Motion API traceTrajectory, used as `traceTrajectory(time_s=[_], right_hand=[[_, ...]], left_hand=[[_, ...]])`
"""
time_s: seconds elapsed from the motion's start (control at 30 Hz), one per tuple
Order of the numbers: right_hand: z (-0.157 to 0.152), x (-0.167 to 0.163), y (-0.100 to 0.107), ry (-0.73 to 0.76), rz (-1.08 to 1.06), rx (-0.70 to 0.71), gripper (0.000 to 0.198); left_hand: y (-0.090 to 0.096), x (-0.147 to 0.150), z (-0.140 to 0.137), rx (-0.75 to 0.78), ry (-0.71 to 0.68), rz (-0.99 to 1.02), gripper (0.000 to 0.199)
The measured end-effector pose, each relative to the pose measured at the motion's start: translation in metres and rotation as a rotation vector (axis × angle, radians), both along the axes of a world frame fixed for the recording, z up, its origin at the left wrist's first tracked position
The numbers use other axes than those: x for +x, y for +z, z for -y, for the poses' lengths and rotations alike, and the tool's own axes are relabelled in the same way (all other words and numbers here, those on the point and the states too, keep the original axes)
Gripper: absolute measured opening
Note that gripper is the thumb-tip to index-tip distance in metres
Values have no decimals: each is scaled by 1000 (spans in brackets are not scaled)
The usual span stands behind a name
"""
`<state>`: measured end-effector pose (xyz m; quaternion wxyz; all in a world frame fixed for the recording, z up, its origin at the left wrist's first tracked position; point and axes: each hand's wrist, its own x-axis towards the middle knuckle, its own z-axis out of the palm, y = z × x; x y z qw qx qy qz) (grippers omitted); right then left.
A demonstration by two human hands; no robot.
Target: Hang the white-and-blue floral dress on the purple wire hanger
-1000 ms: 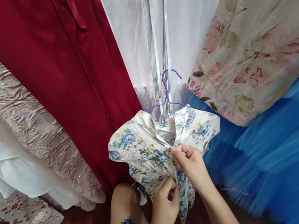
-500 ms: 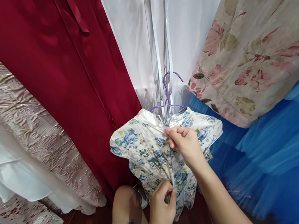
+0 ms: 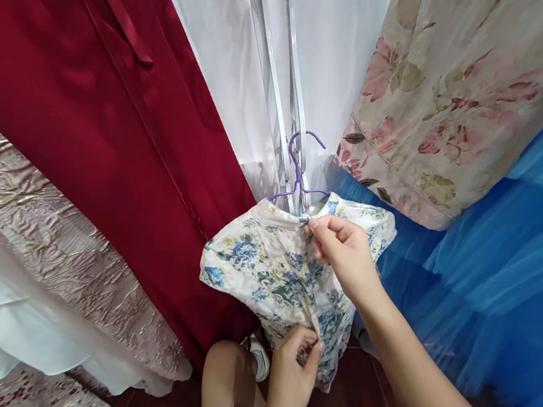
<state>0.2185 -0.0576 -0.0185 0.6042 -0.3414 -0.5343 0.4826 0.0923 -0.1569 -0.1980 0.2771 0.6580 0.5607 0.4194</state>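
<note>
A sleeveless white blouse (image 3: 253,261) with blue and yellow flowers hangs on a purple hanger (image 3: 298,177). My right hand (image 3: 348,251) is closed in a pinch at the middle of its neckline, where the two edges meet. A tiny dark piece shows at those fingertips, too small to name for certain. Lower down, my left hand (image 3: 292,371) pinches the fabric along the centre seam and holds it taut. The seam between both hands looks closed, and part of the blouse's right side is hidden behind my right hand.
A long red garment (image 3: 123,142) hangs left, beside a textured pink-gold one (image 3: 68,249). Shiny white strips (image 3: 276,62) run down behind the hanger. On the right are a pink-flowered cloth (image 3: 435,119) and blue tulle (image 3: 493,282). A bare knee (image 3: 227,372) is below.
My right hand has risen slightly to the neckline, and the neck opening that gaped before is now drawn together. My left hand still pinches the lower seam.
</note>
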Motion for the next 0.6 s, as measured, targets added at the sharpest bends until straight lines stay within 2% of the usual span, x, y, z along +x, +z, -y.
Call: traceTrajectory(time_s=[0.1,0.23,0.3,0.37,0.47,0.6], right_hand=[[11,5,-3,-28,30,34,26],[23,10,-3,-35,66,56,26],[26,12,-3,-24,84,55,27],[29,13,-3,-15,98,67,28],[28,15,-4,-7,105,91,28],[22,15,-12,22,103,121,29]], left_hand=[[32,-12,-15,138,50,85,12],[102,-19,-41,402,104,164,28],[138,-17,-53,474,88,149,37],[164,-11,-63,493,23,102,36],[180,-1,-73,513,-63,62,18],[175,8,-79,562,-16,84,8]])
